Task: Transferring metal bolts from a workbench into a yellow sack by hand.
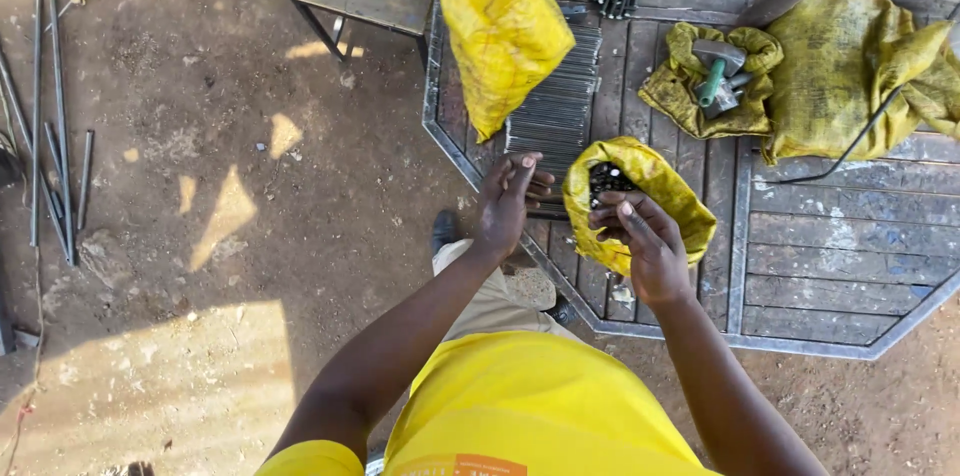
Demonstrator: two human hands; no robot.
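Dirt yard, metal-framed plank platform (830, 266).
Right hand (645, 241) curled at the open small yellow sack (665, 191) of bolts; left hand (507, 201), just beside it, cupped small dark pieces.

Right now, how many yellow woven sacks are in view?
3: one bulging yellow woven sack at top centre, one open sack at the right hand, one crumpled sack at right. More may be hidden.

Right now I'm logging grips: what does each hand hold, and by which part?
The right hand grips the small yellow sack at its open rim, fingers at the dark metal pieces inside. The left hand seems to pinch something small; what, I cannot tell.
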